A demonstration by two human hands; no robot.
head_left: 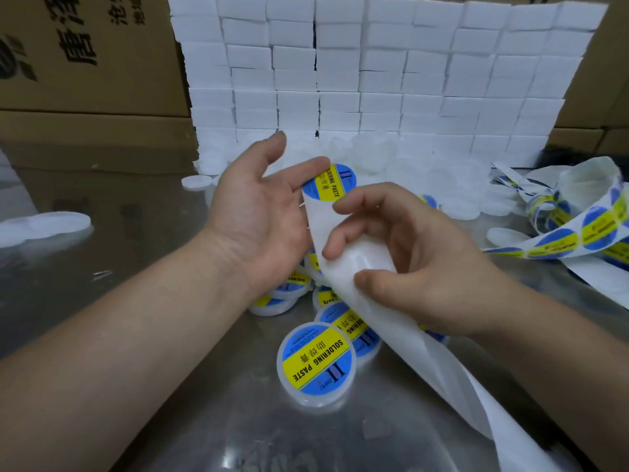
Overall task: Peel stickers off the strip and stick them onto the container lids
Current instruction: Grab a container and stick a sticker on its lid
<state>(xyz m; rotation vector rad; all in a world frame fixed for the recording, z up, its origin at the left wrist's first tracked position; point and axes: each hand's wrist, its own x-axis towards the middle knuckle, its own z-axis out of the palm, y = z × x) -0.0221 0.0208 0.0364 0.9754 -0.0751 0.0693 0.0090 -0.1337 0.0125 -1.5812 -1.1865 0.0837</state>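
Observation:
My right hand [401,264] grips the white backing strip [425,362], thumb and fingers curled round it above the table. At the strip's top end sits a round blue and yellow sticker [335,182]. My left hand [258,212] is spread palm up, its straight fingertips touching the sticker's left edge. Below the hands lie several white round lids, one labelled lid [316,362] nearest me, others [282,294] partly hidden under my left wrist. The strip's sticker-covered part [578,229] coils at the right.
A wall of stacked white boxes [374,80] stands at the back, with plain white lids [442,185] heaped at its foot. Cardboard cartons [85,52] rise at the left. More plain lids [47,223] lie on the shiny metal table [136,301] at far left.

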